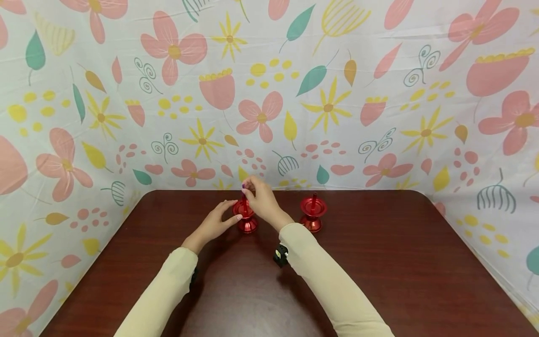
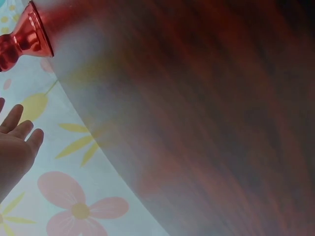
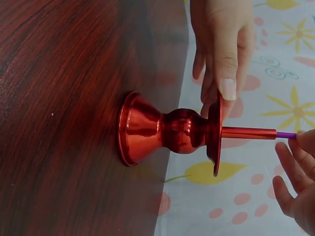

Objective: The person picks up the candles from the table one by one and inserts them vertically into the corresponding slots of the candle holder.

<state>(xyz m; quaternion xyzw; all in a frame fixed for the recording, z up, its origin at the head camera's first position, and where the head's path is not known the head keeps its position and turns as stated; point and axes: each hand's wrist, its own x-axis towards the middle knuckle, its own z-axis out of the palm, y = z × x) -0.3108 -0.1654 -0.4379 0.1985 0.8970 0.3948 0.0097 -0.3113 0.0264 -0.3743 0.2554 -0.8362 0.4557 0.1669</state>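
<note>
A shiny red metal holder [image 1: 247,224] with a wide dish and an upright tube stands near the table's back edge. Just above the tube, my right hand [image 1: 262,199] pinches a thin purple stick [image 3: 286,135] between thumb and fingertips. The stick's lower end sits at the tube's mouth [image 3: 268,133]; how deep it goes is hidden. My left hand [image 1: 214,222] is at the dish's left side, its thumb touching the rim [image 3: 215,152] and its fingers loosely extended. In the left wrist view, fingers [image 2: 15,118] appear straight and apart below the holder's base [image 2: 39,37].
To the right, a second red holder [image 1: 313,220] with a red tube [image 1: 314,202] stands upright, close to my right forearm. The dark wooden table [image 1: 400,262] ends at a floral cloth [image 1: 269,154] along its back and sides. Black cameras are strapped at my wrists.
</note>
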